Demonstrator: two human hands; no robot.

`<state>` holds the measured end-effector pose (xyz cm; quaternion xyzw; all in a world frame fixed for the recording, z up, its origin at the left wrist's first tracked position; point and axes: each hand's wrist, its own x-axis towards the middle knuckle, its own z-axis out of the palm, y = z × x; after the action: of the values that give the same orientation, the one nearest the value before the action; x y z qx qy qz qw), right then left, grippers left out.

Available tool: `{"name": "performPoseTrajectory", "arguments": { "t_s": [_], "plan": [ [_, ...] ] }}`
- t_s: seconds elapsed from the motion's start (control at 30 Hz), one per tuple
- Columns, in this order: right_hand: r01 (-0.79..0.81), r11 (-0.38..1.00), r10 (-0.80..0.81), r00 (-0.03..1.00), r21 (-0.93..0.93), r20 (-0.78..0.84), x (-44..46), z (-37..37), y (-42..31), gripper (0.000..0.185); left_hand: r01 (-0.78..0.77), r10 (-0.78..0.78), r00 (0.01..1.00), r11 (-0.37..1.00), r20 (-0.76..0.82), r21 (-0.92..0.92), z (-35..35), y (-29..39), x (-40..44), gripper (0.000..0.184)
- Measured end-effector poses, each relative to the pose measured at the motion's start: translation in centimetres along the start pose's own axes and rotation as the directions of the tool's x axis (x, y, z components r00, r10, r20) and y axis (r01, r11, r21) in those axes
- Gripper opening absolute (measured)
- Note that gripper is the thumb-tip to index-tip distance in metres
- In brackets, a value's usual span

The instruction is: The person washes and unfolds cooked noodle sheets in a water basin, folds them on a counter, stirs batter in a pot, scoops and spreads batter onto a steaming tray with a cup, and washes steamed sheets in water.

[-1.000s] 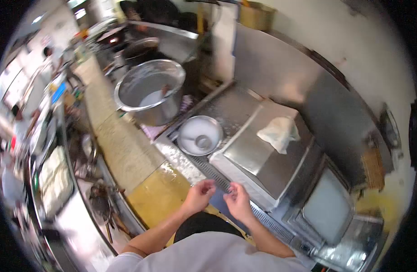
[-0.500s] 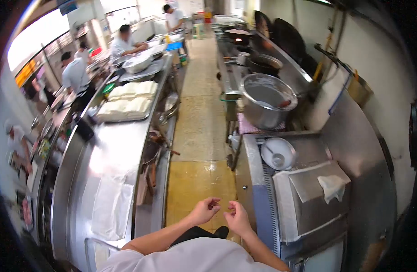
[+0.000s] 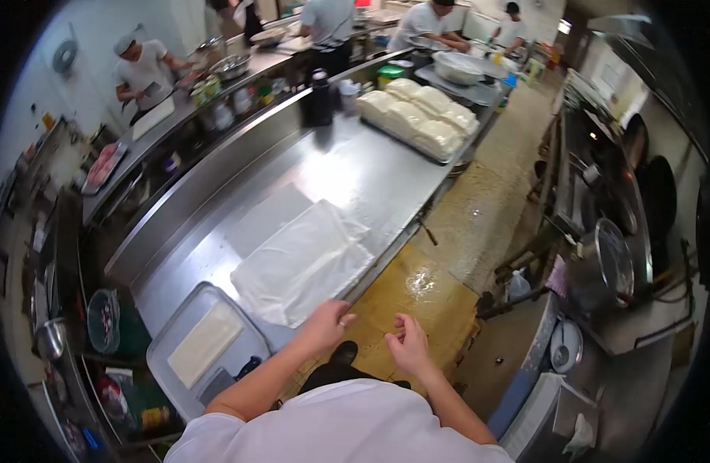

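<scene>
My left hand (image 3: 326, 327) is loosely curled and empty, just beside the near edge of a steel counter (image 3: 251, 189). Close to it, a thin white cloth (image 3: 301, 266) is spread flat on the counter. A metal tray (image 3: 256, 341) at the counter's near end bears a pale flat rectangular slab (image 3: 205, 344) and a dark object partly hidden by my left forearm. My right hand (image 3: 410, 344) hangs over the yellow floor with its fingers bent and apart, holding nothing.
Plastic-wrapped white blocks (image 3: 417, 116) fill a tray farther along the counter, near a dark bottle (image 3: 319, 99). Stoves and a large pot (image 3: 606, 262) line the right side of a wet aisle (image 3: 478, 208). Several people work beyond the counter.
My view has swung left, so the counter, cloth and tray now lie in front of me. Both hands stay empty, and the left is now closer to the counter edge.
</scene>
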<state>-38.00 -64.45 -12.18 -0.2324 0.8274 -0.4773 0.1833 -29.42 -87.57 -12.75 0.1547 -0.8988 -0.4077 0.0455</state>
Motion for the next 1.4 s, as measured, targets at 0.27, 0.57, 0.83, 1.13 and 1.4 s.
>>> {"name": "performPoseTrajectory", "arguments": {
  "t_s": [0.27, 0.57, 0.83, 1.13, 1.4],
  "plan": [
    [0.087, 0.987, -0.047, 0.961, -0.133, 0.274, 5.0, 9.6, -4.1, 0.052, 0.036, -0.098, 0.991, 0.855, 0.092, 0.517, -8.7, -13.2, -3.7, 0.030],
    [0.586, 0.611, -0.505, 0.806, -0.532, 0.308, 15.5, 18.7, -6.4, 0.062, -0.014, 0.018, 0.921, 1.000, -0.390, 0.011, -10.6, -13.2, -2.0, 0.022],
    [0.242, 0.630, -0.440, 0.894, -0.738, -0.082, 23.4, 9.7, -1.6, 0.008, 0.144, -0.203, 0.972, 0.908, 0.115, 0.393, -12.0, -8.9, -0.2, 0.044],
    [-0.328, 0.664, -0.050, 0.877, -0.672, -0.477, 12.3, -2.4, 6.0, 0.010, -0.092, 0.028, 0.722, 0.994, 0.692, 0.056, -0.8, -2.2, -0.9, 0.050],
    [-0.644, 0.604, 0.102, 0.646, -0.469, -0.757, 1.7, -9.2, 10.2, 0.013, 0.334, 0.158, 0.273, 0.910, 0.949, -0.247, 4.7, 4.7, -1.9, 0.042]
  ]
}}
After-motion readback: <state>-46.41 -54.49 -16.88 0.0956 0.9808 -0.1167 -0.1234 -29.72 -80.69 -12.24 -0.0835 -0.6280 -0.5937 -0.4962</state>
